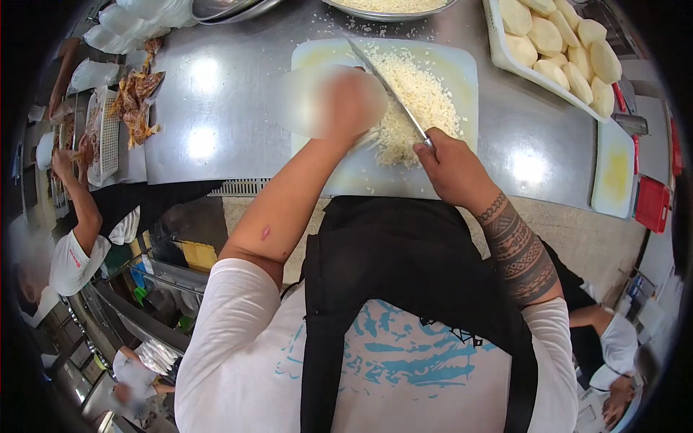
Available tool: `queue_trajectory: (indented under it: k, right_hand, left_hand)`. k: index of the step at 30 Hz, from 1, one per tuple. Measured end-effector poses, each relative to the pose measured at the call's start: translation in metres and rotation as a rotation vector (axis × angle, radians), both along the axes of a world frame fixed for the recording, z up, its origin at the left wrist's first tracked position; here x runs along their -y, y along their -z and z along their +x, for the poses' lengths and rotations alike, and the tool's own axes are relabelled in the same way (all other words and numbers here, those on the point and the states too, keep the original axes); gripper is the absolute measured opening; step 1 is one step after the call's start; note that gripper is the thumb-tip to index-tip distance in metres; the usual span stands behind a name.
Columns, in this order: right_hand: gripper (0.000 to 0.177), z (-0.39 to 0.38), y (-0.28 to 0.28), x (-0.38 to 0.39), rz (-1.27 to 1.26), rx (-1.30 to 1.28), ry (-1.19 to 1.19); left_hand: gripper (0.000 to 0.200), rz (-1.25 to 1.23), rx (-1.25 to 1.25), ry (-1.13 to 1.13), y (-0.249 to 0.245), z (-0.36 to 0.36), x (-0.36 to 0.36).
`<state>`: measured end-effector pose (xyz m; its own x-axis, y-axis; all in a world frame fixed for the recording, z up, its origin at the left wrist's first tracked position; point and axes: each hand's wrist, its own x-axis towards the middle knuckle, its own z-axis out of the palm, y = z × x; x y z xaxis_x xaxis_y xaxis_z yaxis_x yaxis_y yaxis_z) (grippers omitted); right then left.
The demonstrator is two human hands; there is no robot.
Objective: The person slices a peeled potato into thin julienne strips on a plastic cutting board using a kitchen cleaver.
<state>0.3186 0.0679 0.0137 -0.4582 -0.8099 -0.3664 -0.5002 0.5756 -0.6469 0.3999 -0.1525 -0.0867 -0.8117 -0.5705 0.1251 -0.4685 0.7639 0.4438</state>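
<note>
My right hand is wrapped round the handle of a kitchen knife. Its long blade slants up and left across a heap of finely chopped pale vegetable. Under the heap lies a white cutting board with yellowish stains. On the left side of the board, close to the blade and the heap, is my left hand. A blur covers most of it, so its fingers and anything in them cannot be made out.
Peeled, pale vegetables fill a white crate at the upper right. A metal bowl of chopped pieces stands behind the board. Cooked poultry pieces lie at the left. Another board is at the right. Other people work on both sides.
</note>
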Motion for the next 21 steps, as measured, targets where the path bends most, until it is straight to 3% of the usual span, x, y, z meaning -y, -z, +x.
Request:
queue_trajectory:
  k: [5, 7, 9, 11, 13, 16, 19, 21]
  right_hand:
    - [0.033, 0.001, -0.035, -0.008, 0.041, -0.041, -0.003]
    - [0.033, 0.0, -0.04, -0.007, 0.057, -0.039, -0.004]
    - [0.034, -0.002, -0.033, 0.0, -0.021, -0.018, -0.031]
    - [0.034, -0.014, 0.032, 0.018, -0.093, -0.065, -0.032]
    - [0.034, -0.015, 0.027, 0.032, -0.171, -0.117, -0.036]
    - [0.034, -0.007, -0.021, 0.016, 0.014, -0.046, -0.031]
    - [0.034, 0.002, -0.018, 0.013, -0.027, -0.01, -0.021]
    - [0.034, -0.007, 0.017, 0.028, -0.02, -0.058, -0.022]
  left_hand:
    - [0.033, -0.075, 0.06, 0.01, 0.003, -0.003, -0.003]
    - [0.025, -0.125, 0.069, 0.014, 0.004, -0.004, -0.003]
    - [0.025, -0.115, 0.029, 0.013, 0.002, -0.003, -0.003]
    - [0.024, -0.107, -0.01, 0.022, 0.001, -0.002, -0.004]
    - [0.023, -0.126, -0.002, 0.021, 0.002, -0.002, -0.002]
    - [0.025, -0.09, 0.009, 0.013, 0.007, -0.002, -0.001]
    - [0.021, -0.119, -0.029, 0.013, 0.012, -0.003, 0.0]
    - [0.02, -0.113, -0.022, 0.019, 0.012, -0.002, -0.001]
